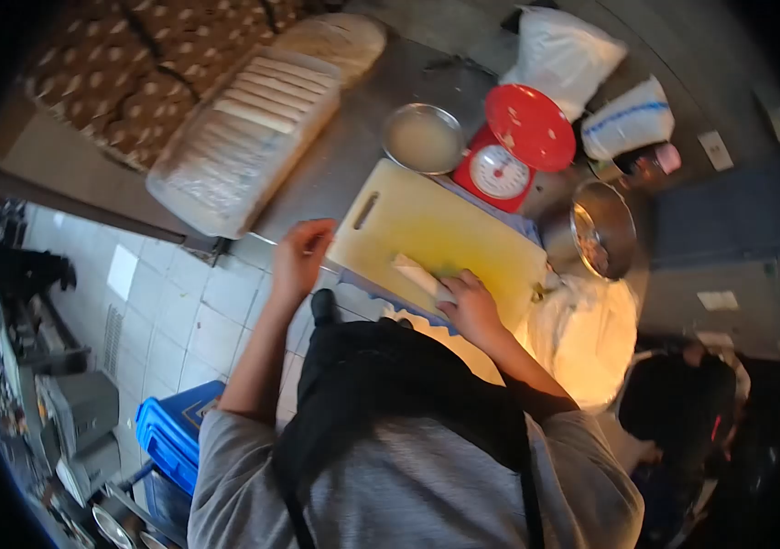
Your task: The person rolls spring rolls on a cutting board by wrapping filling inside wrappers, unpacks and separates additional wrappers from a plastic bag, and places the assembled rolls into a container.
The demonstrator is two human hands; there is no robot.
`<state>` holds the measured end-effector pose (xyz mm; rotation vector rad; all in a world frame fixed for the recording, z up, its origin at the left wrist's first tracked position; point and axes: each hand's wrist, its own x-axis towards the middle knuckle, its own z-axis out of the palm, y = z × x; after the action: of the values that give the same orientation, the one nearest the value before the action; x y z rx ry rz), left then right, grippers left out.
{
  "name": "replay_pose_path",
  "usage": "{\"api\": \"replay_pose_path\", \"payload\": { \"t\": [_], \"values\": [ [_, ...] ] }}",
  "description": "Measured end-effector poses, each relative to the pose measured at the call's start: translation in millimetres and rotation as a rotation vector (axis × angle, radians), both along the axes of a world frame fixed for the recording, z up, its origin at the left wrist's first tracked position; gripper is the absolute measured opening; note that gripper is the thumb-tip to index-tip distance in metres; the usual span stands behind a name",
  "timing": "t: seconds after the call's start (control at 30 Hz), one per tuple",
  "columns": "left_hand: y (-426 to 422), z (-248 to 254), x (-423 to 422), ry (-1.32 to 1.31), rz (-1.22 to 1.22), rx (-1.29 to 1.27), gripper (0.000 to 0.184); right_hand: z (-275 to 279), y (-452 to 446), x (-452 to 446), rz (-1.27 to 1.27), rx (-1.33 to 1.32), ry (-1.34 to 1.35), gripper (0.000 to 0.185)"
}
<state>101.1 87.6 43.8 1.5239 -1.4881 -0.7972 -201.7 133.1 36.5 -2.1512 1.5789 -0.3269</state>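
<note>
A pale, uncooked spring roll (420, 277) lies at a slant on the yellowed cutting board (381, 233). My right hand (472, 306) rests on the board with its fingers closed around the near right end of the roll, hiding that end. Just off the board's left edge, my left hand (301, 261) is raised, its fingers loosely curled and a little apart, with nothing visible in them. A long plastic tub (198, 215) at the upper left holds several similar rolls under clear film.
Behind the board stand a metal bowl of cloudy liquid (422, 137) and a red kitchen scale (500, 174). To the right are a deep metal pot (605, 229) with food inside and a white plastic bag (582, 339). Blue lidded bins (175, 425) stand on the floor at left.
</note>
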Motion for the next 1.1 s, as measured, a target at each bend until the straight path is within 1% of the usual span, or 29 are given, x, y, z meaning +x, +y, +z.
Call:
{"api": "replay_pose_path", "payload": {
  "t": [0.03,0.07,0.1,0.17,0.27,0.37,0.47,0.53,0.6,0.67,0.73,0.8,0.9,1.0,1.07,1.1],
  "values": [
    [-0.7,7.9,10.6,0.056,-0.006,0.016,0.019,0.5,2.2,5.0,0.002,-0.038,0.021,0.041],
    [-2.5,17.9,20.8,0.008,-0.012,0.01,0.02,1.4,4.3,9.6,0.008,-0.078,0.038,0.041],
    [-4.3,26.6,30.7,0.061,-0.035,0.013,0.019,2.0,5.5,12.4,-0.001,-0.069,0.056,0.041],
    [-9.8,38.2,54.5,0.058,-0.078,0.0,0.017,2.7,3.7,17.3,0.012,-0.055,0.078,0.041],
    [-20.3,59.2,95.0,0.111,-0.07,-0.025,0.017,7.9,-12.3,20.7,-0.003,0.197,-0.009,0.039],
    [-36.0,67.4,141.4,0.196,-0.039,-0.033,0.018,24.5,-44.3,38.5,-0.139,0.747,-0.443,0.034],
    [-51.6,71.2,183.2,0.201,-0.011,-0.022,0.018,50.1,-91.8,83.2,-0.017,0.736,-0.583,0.032],
    [-59.2,66.2,207.5,0.251,-0.004,-0.041,0.019,83.1,-136.7,133.5,0.105,0.582,-0.496,0.033],
    [-63.0,67.2,224.8,0.257,-0.002,-0.06,0.019,116.7,-180.4,192.6,0.177,0.505,-0.413,0.035],
    [-64.8,65.0,240.2,0.256,-0.004,-0.043,0.019,125.8,-226.6,248.3,0.2,0.53,-0.34,0.035],
    [-64.0,62.9,252.6,0.258,-0.013,0.024,0.019,118.1,-267.4,296.2,0.295,0.365,-0.215,0.039],
    [-62.3,60.5,260.8,0.233,-0.009,0.057,0.018,115.7,-296.0,342.4,0.322,0.305,0.03,0.045],
    [-62.6,49.7,265.9,0.288,-0.028,0.027,0.018,79.4,-328.6,380.8,0.356,0.283,0.202,0.039],
    [-71.7,50.4,267.4,0.259,-0.083,0.022,0.019,55.8,-327.8,396.8,0.241,0.206,0.292,0.038],
    [-83.1,54.0,264.8,0.213,-0.121,0.001,0.02,51.1,-310.4,399.3,0.185,0.041,0.254,0.04],
    [-93.9,52.3,264.0,0.134,-0.149,-0.017,0.02,48.5,-301.1,396.9,0.153,-0.039,0.235,0.041]
  ]
}}
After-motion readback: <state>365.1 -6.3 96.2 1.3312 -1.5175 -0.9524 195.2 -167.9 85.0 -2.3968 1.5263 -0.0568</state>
